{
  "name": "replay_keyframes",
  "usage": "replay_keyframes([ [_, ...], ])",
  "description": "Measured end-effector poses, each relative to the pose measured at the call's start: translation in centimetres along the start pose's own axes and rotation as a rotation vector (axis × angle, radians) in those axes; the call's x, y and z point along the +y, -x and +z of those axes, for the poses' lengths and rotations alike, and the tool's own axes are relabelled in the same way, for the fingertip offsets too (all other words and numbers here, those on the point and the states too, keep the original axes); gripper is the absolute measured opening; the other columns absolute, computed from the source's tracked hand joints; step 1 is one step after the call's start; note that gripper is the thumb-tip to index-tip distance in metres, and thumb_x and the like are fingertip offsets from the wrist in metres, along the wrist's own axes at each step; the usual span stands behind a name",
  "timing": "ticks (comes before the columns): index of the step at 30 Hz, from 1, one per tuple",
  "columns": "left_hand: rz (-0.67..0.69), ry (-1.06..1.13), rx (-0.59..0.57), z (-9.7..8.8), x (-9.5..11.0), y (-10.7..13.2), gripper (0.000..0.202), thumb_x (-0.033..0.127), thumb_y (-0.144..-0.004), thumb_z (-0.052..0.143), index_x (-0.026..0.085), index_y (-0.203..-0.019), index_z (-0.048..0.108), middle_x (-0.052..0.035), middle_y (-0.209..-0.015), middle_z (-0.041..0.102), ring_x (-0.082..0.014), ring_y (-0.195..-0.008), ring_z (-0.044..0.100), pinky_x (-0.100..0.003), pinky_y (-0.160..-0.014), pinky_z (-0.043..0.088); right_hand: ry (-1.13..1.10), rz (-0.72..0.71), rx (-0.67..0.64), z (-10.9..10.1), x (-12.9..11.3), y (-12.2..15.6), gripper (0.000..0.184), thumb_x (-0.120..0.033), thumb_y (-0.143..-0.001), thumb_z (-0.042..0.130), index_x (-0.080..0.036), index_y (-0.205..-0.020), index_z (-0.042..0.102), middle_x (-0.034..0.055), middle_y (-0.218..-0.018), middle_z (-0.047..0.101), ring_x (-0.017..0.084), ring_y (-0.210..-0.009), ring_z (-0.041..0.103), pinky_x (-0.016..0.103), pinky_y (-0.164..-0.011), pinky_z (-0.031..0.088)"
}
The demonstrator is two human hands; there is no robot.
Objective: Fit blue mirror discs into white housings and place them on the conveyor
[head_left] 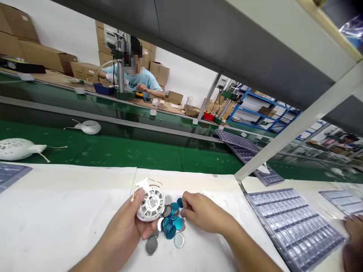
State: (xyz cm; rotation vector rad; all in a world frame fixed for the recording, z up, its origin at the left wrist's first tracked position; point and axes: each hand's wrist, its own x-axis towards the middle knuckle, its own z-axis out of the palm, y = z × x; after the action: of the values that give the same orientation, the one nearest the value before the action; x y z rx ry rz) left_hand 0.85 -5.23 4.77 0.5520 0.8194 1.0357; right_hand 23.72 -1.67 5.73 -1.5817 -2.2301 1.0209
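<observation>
White perforated plastic housing point(151, 206) is held in the left hand point(121, 230), fingers point(138, 196) closed round its rim. Right hand point(202, 213) has fingers point(185, 201) curled narrow, tips on a pile of teal and silver metal discs point(171, 223); can't tell if they hold one. Pile lies between both hands on the white surface point(56, 211), roughly 15 discs, overlapping, exact count unclear. Two grey blister trays point(295, 230) right of the fingers, another person's hand point(353, 241) beside them. Two white housings point(90, 127) on the green conveyor belt point(124, 155) ahead.
</observation>
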Motion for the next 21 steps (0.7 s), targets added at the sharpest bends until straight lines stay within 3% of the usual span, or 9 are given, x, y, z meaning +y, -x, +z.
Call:
replay_keyframes([
  [3, 0.020, -0.023, -0.010, -0.1, -0.2, 0.0, 0.059, 0.065, -0.085, 0.060, 0.023, -0.126, 0.052, 0.0018, -0.059, 0.061, -0.0123, -0.046, 0.039, -0.025, -0.049, 0.034, -0.090, -0.017, -0.011, -0.6, -0.2, 0.4, 0.007, -0.017, -0.085, 0.056, -0.023, -0.088, 0.055, -0.0081, -0.058, 0.051, 0.011, -0.053, 0.044, 0.021, -0.051, 0.032],
  [5, 0.028, -0.045, -0.018, 0.1, -0.2, 0.1, 0.060, 0.066, -0.086, 0.059, 0.023, -0.127, 0.051, 0.0015, -0.059, 0.062, -0.0117, -0.046, 0.039, -0.025, -0.049, 0.032, -0.291, -0.030, 0.014, -0.6, -0.6, 0.7, 0.004, -0.026, -0.090, 0.055, -0.022, -0.090, 0.055, -0.0103, -0.050, 0.047, 0.009, -0.042, 0.043, 0.020, -0.045, 0.033],
  [6, 0.031, -0.060, -0.022, 0.2, -0.2, 0.2, 0.061, 0.066, -0.086, 0.059, 0.022, -0.127, 0.050, 0.0016, -0.059, 0.061, -0.0113, -0.046, 0.038, -0.025, -0.050, 0.032, -0.445, -0.041, 0.030, -0.4, -0.9, 0.8, 0.013, -0.033, -0.091, 0.058, -0.021, -0.088, 0.055, -0.0098, -0.048, 0.049, 0.010, -0.038, 0.045, 0.019, -0.041, 0.034],
  [9, 0.050, -0.107, -0.027, 0.7, -0.2, 0.5, 0.059, 0.066, -0.087, 0.058, 0.020, -0.124, 0.052, 0.0024, -0.060, 0.059, -0.0104, -0.047, 0.038, -0.024, -0.050, 0.033, -0.923, -0.100, 0.030, 0.6, -2.0, 1.1, 0.036, -0.049, -0.082, 0.073, -0.018, -0.087, 0.055, 0.0009, -0.057, 0.068, 0.017, -0.044, 0.064, 0.024, -0.040, 0.048],
  [11, 0.071, -0.129, -0.029, 0.9, -0.2, 0.7, 0.059, 0.066, -0.087, 0.058, 0.019, -0.122, 0.052, 0.0023, -0.063, 0.058, -0.0110, -0.049, 0.041, -0.023, -0.048, 0.033, -1.044, -0.139, -0.007, 1.3, -2.7, 1.4, 0.042, -0.051, -0.078, 0.079, -0.017, -0.089, 0.056, 0.0046, -0.064, 0.072, 0.019, -0.049, 0.068, 0.026, -0.043, 0.052],
  [15, 0.098, -0.185, -0.015, 1.1, -0.4, 0.8, 0.059, 0.064, -0.087, 0.059, 0.020, -0.125, 0.050, 0.0018, -0.068, 0.057, -0.0117, -0.053, 0.046, -0.022, -0.048, 0.035, -0.932, -0.176, 0.029, 2.2, -3.7, 2.5, 0.038, -0.052, -0.085, 0.074, -0.017, -0.081, 0.059, -0.0037, -0.050, 0.057, 0.008, -0.038, 0.050, 0.016, -0.037, 0.036],
  [21, 0.146, -0.356, -0.013, 1.2, -0.7, 1.0, 0.057, 0.064, -0.089, 0.054, 0.019, -0.124, 0.049, 0.0022, -0.066, 0.054, -0.0142, -0.056, 0.047, -0.025, -0.050, 0.038, -0.665, -0.187, 0.073, 3.4, -3.9, 3.8, 0.029, -0.051, -0.098, 0.056, -0.022, -0.101, 0.058, -0.0012, -0.066, 0.064, 0.010, -0.053, 0.050, 0.020, -0.050, 0.041],
])
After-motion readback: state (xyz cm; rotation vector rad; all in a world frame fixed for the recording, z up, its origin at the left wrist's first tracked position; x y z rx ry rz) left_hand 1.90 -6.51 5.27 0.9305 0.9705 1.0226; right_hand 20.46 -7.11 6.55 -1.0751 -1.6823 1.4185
